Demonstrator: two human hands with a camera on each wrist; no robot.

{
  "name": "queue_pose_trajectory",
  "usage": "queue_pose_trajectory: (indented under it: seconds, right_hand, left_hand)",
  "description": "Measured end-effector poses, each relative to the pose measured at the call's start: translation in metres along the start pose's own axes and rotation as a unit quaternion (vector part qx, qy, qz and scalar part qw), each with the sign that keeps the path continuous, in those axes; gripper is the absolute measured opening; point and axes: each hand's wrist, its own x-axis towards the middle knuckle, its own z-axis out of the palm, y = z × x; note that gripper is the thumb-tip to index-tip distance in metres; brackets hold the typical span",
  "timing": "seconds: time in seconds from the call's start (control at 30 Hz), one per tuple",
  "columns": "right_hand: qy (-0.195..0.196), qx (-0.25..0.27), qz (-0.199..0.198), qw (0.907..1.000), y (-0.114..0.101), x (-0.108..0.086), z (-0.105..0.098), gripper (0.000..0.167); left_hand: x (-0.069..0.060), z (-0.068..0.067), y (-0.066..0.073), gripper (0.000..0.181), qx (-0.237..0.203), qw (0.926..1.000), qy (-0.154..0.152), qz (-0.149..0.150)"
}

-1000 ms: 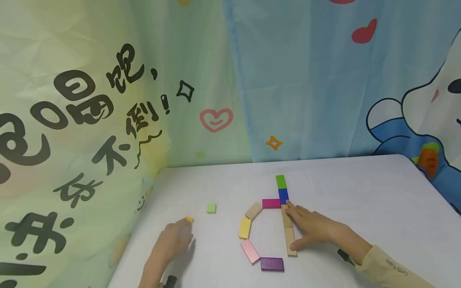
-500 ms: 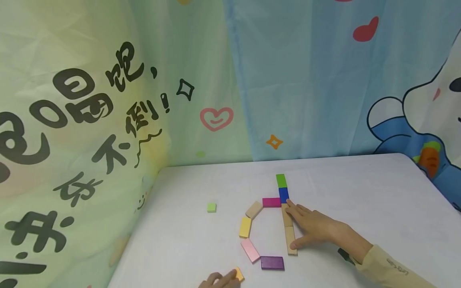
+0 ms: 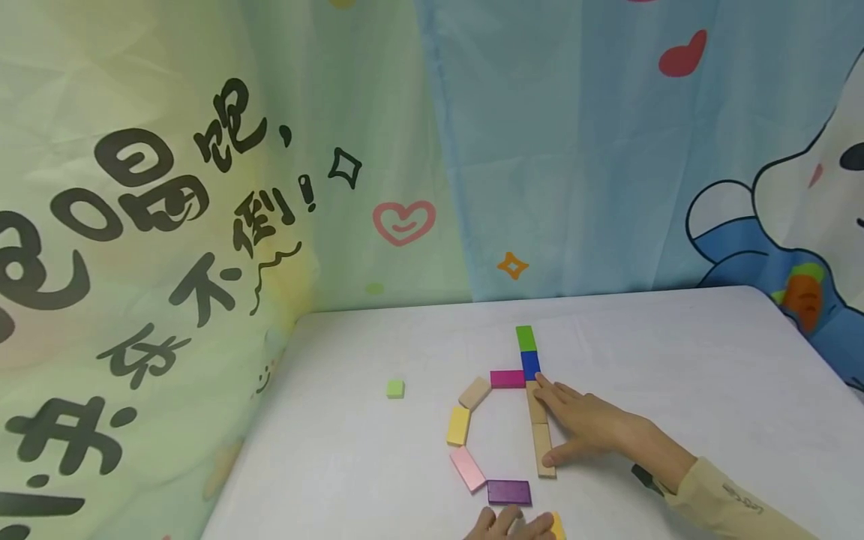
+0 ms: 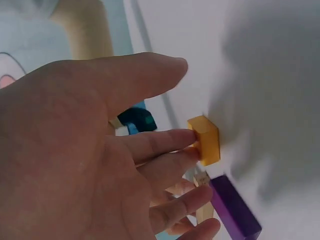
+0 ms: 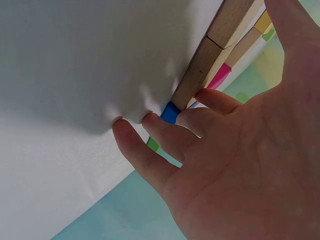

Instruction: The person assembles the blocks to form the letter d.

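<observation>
At the bottom edge of the head view, my left hand (image 3: 506, 523) touches a small orange-yellow block (image 3: 557, 526) with its fingertips. In the left wrist view the thumb stands away from that block (image 4: 206, 141) and the fingers are nearly straight. A purple block (image 3: 509, 493) lies just beyond this hand. My right hand (image 3: 594, 427) has its fingers spread; thumb and forefinger rest along two plain wooden blocks (image 3: 542, 446) laid end to end. A blue block (image 3: 530, 364) and a green one (image 3: 526, 338) continue that line.
Left of the line, a magenta block (image 3: 507, 379), a beige block (image 3: 475, 393), a yellow block (image 3: 458, 426) and a pink block (image 3: 468, 469) form a curve. A light green cube (image 3: 395, 389) lies apart on the white table (image 3: 675, 360). A printed curtain (image 3: 540, 150) hangs behind.
My left hand has moved the orange-yellow block from the table's left side toward the front, then right, past the purple block. The right hand stays on the wooden blocks.
</observation>
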Motion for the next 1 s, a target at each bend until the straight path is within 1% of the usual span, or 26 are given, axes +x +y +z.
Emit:
queue_pose_trajectory:
  seconds: [0.03, 0.07, 0.1, 0.17, 0.23, 0.27, 0.3, 0.43, 0.53, 0.63, 0.7, 0.77, 0.9, 1.0]
  right_hand:
    - [0.001, -0.001, -0.001, 1.0000, 0.000, 0.000, 0.000, 0.113]
    - [0.003, 0.000, -0.003, 1.0000, 0.000, 0.000, 0.000, 0.113]
    - [0.003, 0.002, -0.004, 1.0000, 0.000, -0.001, 0.000, 0.112]
    - [0.002, 0.004, -0.005, 1.0000, -0.001, -0.001, 0.000, 0.112]
    - [0.002, 0.003, -0.005, 1.0000, 0.000, 0.000, 0.000, 0.113]
    - [0.001, 0.003, -0.005, 1.0000, 0.000, 0.000, 0.000, 0.113]
    - [0.001, 0.001, -0.004, 1.0000, 0.000, 0.000, 0.000, 0.113]
    - [0.001, -0.002, -0.004, 1.0000, 0.000, 0.000, 0.000, 0.114]
    - [0.002, -0.001, -0.003, 1.0000, 0.000, -0.001, 0.000, 0.114]
    - [0.000, 0.003, 0.000, 1.0000, 0.000, -0.001, 0.000, 0.114]
    - [0.000, 0.003, 0.000, 1.0000, 0.000, 0.000, 0.000, 0.114]
    - [-0.001, 0.002, 0.002, 1.0000, 0.000, 0.000, 0.000, 0.114]
    - [-0.002, -0.002, 0.003, 1.0000, 0.000, 0.001, 0.000, 0.115]
    - [-0.004, 0.001, 0.004, 1.0000, 0.001, 0.000, 0.000, 0.114]
  left_hand:
    - [0.002, -0.012, -0.003, 0.055, 0.002, 0.9999, -0.011, 0.008]
    - [0.005, -0.023, -0.005, 0.054, 0.000, 0.9997, -0.021, 0.008]
    - [0.007, -0.029, -0.007, 0.053, -0.005, 0.9996, -0.028, 0.009]
    - [0.009, -0.037, -0.010, 0.053, -0.015, 0.9996, -0.024, 0.007]
    - [0.012, -0.041, -0.014, 0.055, -0.026, 0.9990, -0.036, 0.006]
    - [0.013, -0.044, -0.016, 0.056, -0.032, 0.9984, -0.047, 0.004]
    - [0.014, -0.045, -0.018, 0.057, -0.042, 0.9971, -0.063, 0.001]
    - [0.018, -0.049, -0.025, 0.064, -0.043, 0.9944, -0.097, -0.004]
    - [0.021, -0.051, -0.030, 0.069, -0.040, 0.9927, -0.114, -0.007]
    - [0.023, -0.054, -0.034, 0.070, -0.057, 0.9903, -0.126, -0.012]
    - [0.023, -0.055, -0.036, 0.070, -0.071, 0.9892, -0.127, -0.015]
    - [0.023, -0.056, -0.037, 0.071, -0.079, 0.9894, -0.121, -0.012]
    - [0.022, -0.057, -0.039, 0.072, -0.075, 0.9919, -0.103, -0.001]
    - [0.021, -0.057, -0.040, 0.071, -0.073, 0.9923, -0.100, 0.001]
